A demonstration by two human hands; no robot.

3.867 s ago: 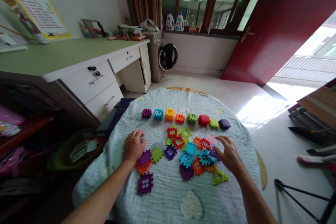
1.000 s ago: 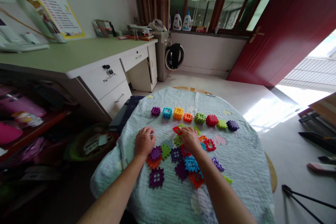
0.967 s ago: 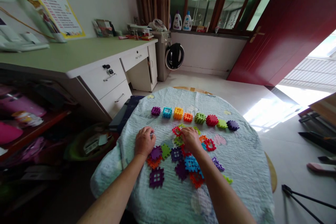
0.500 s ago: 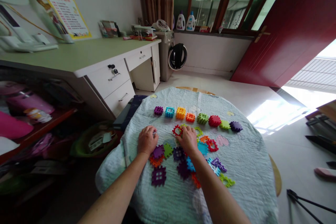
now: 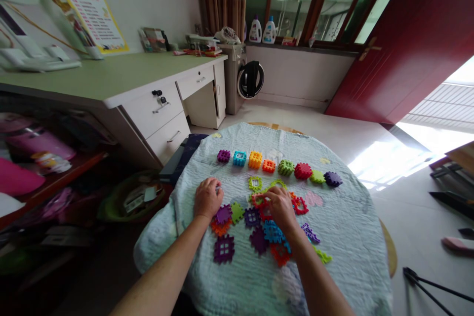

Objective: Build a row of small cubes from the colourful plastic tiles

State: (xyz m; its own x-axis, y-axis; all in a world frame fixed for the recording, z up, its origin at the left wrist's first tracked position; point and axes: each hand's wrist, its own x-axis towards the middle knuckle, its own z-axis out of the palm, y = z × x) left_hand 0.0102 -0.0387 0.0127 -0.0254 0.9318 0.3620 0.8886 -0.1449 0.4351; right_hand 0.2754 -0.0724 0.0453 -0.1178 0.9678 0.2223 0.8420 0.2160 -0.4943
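My left hand (image 5: 208,200) rests on the cloth with its fingers loosely bent and the thumb apart; no piece shows in it. Right beside it lie a purple notched square tile (image 5: 223,214), a green tile (image 5: 237,212) and an orange tile (image 5: 221,228). My right hand (image 5: 280,206) is over the loose pile, fingers closed on the edge of a red window-frame tile (image 5: 258,201). Just beyond it sits a lime green window tile (image 5: 255,183). Blue tiles (image 5: 273,232) and a dark purple tile (image 5: 259,240) lie nearer me, partly under my right forearm.
Across the far side of the round cloth-covered table (image 5: 355,252) runs a row of small assembled cubes, including a yellow cube (image 5: 255,159) and a red block (image 5: 303,170). A desk (image 5: 148,74) stands to the left, and a black tripod leg (image 5: 437,284) at right.
My right hand has moved back toward me and to the right, bringing the red tile from over the lime green window tile down to the pile. My left hand has stayed put.
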